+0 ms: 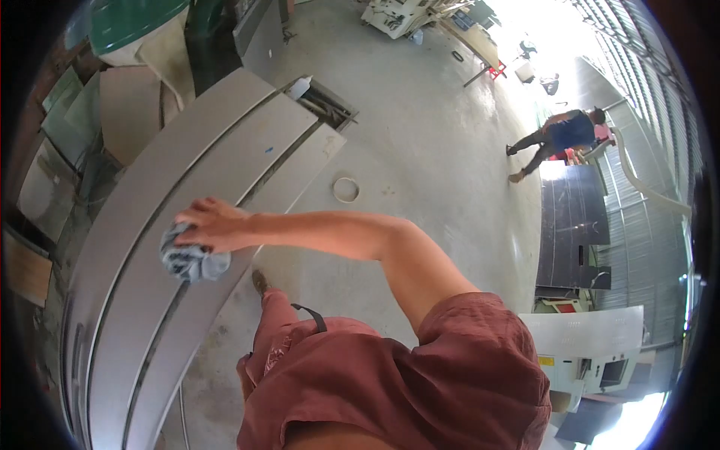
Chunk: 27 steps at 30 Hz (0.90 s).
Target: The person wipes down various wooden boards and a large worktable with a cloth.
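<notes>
My right hand [210, 226] grips a bunched grey-blue rag [191, 259], its fingers curled over the top. The rag rests on long grey panels [202, 176] that lie side by side with dark, narrow gaps between them. At the far end of the panels, a small blue mark [268, 149] shows on the surface. My left hand is out of view; only part of a sleeve and some skin appear at the bottom edge.
A roll of tape or ring [346, 190] lies on the concrete floor. A white bottle [300, 88] stands beyond the panels' far end. Sheets [131, 112] lean at left. Another person [566, 133] is at right near a dark panel [574, 225]. A white machine [600, 371] stands lower right.
</notes>
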Motion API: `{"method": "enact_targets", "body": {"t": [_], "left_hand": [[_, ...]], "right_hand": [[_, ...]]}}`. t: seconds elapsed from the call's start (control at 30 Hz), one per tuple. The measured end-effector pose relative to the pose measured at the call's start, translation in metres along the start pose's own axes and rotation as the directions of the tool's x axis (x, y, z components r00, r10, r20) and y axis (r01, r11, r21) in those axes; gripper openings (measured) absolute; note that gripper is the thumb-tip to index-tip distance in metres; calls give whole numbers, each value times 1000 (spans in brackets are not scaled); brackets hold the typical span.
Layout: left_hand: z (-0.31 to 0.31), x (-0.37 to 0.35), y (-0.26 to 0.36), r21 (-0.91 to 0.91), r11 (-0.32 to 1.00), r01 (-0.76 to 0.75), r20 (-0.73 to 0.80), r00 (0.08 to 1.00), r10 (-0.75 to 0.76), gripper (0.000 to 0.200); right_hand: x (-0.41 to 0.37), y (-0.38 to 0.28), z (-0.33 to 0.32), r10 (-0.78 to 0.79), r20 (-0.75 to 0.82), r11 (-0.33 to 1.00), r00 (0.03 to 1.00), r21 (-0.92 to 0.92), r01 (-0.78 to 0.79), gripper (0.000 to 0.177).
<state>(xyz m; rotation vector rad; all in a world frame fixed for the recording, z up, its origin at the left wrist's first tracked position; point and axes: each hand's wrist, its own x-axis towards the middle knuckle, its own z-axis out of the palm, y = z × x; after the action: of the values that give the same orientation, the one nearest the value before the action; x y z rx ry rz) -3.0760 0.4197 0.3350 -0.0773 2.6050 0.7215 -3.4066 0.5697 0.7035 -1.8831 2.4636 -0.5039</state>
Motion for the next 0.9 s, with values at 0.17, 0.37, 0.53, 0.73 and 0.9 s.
{"method": "enact_targets", "body": {"t": [0.17,0.37,0.53,0.73,0.9], "left_hand": [[-55,80,18,24,995,-98,40,994,97,18],[-91,126,31,64,985,-157,137,979,148,17],[-99,178,73,79,981,-175,168,973,160,17],[-68,239,175,119,976,-182,233,961,151,16],[-27,267,280,137,976,-170,303,945,122,16]], "right_hand": [[-98,116,-57,391,-102,906,915,-135,-402,53],[-304,177,-110,820,-461,288,339,-179,-941,49],[-502,141,-44,951,-258,-227,-172,-201,-953,34],[-638,67,33,856,8,-514,-517,-108,-851,34],[-718,81,25,799,243,-546,-550,-90,-833,44]]}}
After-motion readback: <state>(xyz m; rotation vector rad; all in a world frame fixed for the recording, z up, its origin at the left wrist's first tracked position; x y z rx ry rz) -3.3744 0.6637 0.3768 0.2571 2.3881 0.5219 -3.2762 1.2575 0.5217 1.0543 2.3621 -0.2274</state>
